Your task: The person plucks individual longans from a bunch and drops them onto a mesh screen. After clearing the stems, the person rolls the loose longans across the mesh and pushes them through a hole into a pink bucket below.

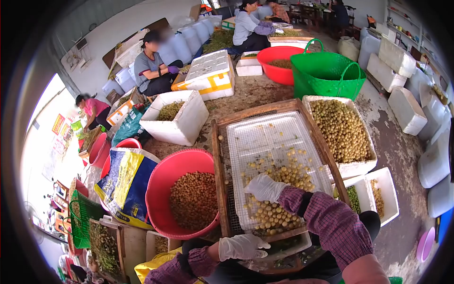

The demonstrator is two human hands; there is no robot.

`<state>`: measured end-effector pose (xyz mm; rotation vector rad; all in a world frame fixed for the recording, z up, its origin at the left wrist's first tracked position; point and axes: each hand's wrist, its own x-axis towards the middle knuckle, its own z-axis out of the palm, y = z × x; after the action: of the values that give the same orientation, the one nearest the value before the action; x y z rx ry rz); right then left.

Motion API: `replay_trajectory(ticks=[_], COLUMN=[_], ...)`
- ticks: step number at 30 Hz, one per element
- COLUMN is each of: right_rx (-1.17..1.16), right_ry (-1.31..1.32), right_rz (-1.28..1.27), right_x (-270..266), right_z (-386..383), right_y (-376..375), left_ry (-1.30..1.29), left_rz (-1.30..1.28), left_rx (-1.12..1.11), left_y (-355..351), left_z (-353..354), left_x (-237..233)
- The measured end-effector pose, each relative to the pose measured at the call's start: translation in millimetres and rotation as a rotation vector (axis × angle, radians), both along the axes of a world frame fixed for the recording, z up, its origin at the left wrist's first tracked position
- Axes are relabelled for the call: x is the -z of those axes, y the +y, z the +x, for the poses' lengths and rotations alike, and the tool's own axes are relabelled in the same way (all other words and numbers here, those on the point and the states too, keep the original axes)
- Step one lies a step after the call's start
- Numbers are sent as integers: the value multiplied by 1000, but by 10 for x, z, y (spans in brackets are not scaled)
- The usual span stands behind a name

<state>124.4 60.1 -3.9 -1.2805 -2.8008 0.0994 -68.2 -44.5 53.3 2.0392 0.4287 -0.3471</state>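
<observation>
Small round yellow-brown fruits point(272, 217) lie loose on a white grid tray point(241, 137), set in a wooden-framed wire mesh screen point(218, 161). My right hand point(267, 188), in a white glove, is over the tray at the edge of the pile. Its back faces up, and the bent fingertips are hidden beneath it. My left hand point(242, 247), also gloved, is below the screen's near edge, above a white foam box point(288, 248). Its fingers stretch to the right with the thumb apart, and nothing shows in them.
A red tub point(153, 199) of browner fruits stands left of the screen, a full foam box point(364, 163) right of it. Nearby are small foam boxes point(390, 199), a green basket point(326, 75) and a foam box point(177, 125). Several people sit working farther back.
</observation>
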Motion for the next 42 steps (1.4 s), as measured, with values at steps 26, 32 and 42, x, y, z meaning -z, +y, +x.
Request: replay_trajectory(ticks=[26, 32, 42], right_rx=[295, 139, 193], right_ry=[282, 147, 71], right_rz=[-298, -188, -185], right_x=[-660, -158, -177], right_z=[614, 367, 353], right_y=[-1784, -1385, -1304], left_ry=[-213, -294, -222], left_rz=[729, 529, 549], left_rx=[14, 43, -6], left_y=[457, 279, 263], left_z=[461, 295, 289], left_x=[343, 590, 480])
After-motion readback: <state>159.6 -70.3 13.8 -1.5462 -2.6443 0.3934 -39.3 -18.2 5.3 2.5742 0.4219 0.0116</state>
